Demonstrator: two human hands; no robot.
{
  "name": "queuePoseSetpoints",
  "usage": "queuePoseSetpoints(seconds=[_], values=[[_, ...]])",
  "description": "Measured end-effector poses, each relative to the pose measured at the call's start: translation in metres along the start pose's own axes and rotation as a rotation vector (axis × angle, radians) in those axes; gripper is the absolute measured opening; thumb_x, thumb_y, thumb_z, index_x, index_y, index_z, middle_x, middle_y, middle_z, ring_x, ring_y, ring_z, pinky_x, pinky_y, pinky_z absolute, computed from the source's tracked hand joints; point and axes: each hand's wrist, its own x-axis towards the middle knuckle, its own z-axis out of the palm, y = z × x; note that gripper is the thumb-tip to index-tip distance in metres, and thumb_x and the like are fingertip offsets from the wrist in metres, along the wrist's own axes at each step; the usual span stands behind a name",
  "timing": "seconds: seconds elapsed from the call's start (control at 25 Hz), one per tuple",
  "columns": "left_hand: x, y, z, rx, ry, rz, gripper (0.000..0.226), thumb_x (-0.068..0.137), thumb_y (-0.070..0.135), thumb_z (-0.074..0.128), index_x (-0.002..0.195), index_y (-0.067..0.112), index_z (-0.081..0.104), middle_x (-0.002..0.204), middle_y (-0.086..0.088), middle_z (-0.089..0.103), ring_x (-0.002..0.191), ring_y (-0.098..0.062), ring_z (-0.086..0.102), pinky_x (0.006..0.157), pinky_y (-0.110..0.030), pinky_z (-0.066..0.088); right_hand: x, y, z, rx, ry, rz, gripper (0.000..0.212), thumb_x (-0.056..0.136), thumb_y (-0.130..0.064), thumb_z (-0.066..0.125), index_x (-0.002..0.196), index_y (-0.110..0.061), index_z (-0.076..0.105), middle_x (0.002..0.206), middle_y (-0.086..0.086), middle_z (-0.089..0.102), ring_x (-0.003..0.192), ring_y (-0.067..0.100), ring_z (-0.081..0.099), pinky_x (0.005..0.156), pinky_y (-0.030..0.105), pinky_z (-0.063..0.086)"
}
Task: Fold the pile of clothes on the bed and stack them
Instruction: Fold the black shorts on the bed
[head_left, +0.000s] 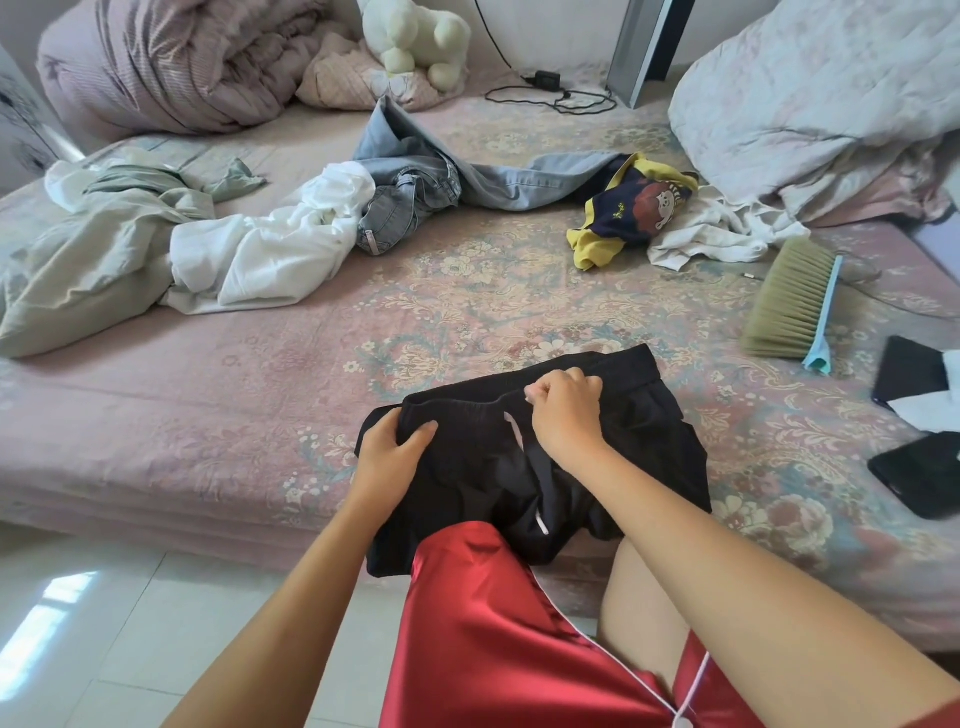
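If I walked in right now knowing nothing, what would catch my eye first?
Most likely the black shorts at the near edge of the bed, gripped at the waistband by the left hand and right hand. Behind them, unfolded clothes lie across the bed: light blue jeans mid-bed and a white garment to their left.

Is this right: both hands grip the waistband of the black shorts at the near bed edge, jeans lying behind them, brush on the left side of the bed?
One error: the brush lies on the right side of the bed, per the head view. The rest holds: left hand and right hand grip the black shorts, jeans behind.
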Motion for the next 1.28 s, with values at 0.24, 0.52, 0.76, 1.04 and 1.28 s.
queuePoseSetpoints(seconds=[0.24,0.52,0.76,1.04,1.28], values=[[0.005,-0.002,0.004,-0.048,0.093,-0.093,0.011,0.092,0.02,0.06,0.087,0.028,0.063,0.091,0.003,0.07,0.087,-0.012,0.066,0.078,-0.029,0.053,-0.021,0.026,-0.032,0.236,-0.24,-0.179,0.018,0.098,-0.016,0.048,0.086,-0.005,0.055,0.099,-0.002,0.049,0.102,0.013,0.033,0.082,0.021,0.024],[0.003,0.003,0.007,-0.154,0.126,-0.159,0.009,0.092,0.017,0.059,0.093,0.024,0.065,0.093,0.001,0.07,0.086,-0.013,0.066,0.075,-0.028,0.053,-0.034,0.04,-0.023,0.042,-0.186,-0.511,0.014,0.092,-0.009,0.053,0.079,-0.011,0.053,0.09,-0.005,0.052,0.09,0.015,0.037,0.079,0.018,0.025],[0.002,0.005,0.004,-0.197,0.105,-0.173,0.009,0.093,0.017,0.059,0.098,0.021,0.065,0.095,0.001,0.07,0.087,-0.012,0.067,0.069,-0.023,0.052,-0.036,0.026,-0.03,0.671,0.026,-0.149,0.022,0.091,-0.006,0.056,0.072,-0.013,0.047,0.091,0.0,0.067,0.085,0.003,0.062,0.072,0.021,0.047],[0.001,0.009,0.006,-0.21,0.11,-0.168,0.01,0.093,0.014,0.059,0.093,0.022,0.064,0.093,0.0,0.069,0.084,-0.012,0.066,0.072,-0.026,0.054,-0.039,0.009,-0.038,0.873,-0.263,0.087,0.02,0.089,-0.003,0.059,0.105,-0.01,0.05,0.073,0.003,0.07,0.052,0.01,0.052,0.047,0.02,0.036],[0.003,0.009,0.007,-0.21,0.114,-0.177,0.008,0.093,0.014,0.059,0.096,0.02,0.064,0.09,0.002,0.069,0.081,-0.01,0.066,0.066,-0.022,0.052,-0.046,0.015,-0.055,0.733,-0.229,0.078,0.013,0.09,-0.016,0.063,0.1,-0.008,0.067,0.07,0.004,0.065,0.052,-0.003,0.055,0.049,0.006,0.039]])
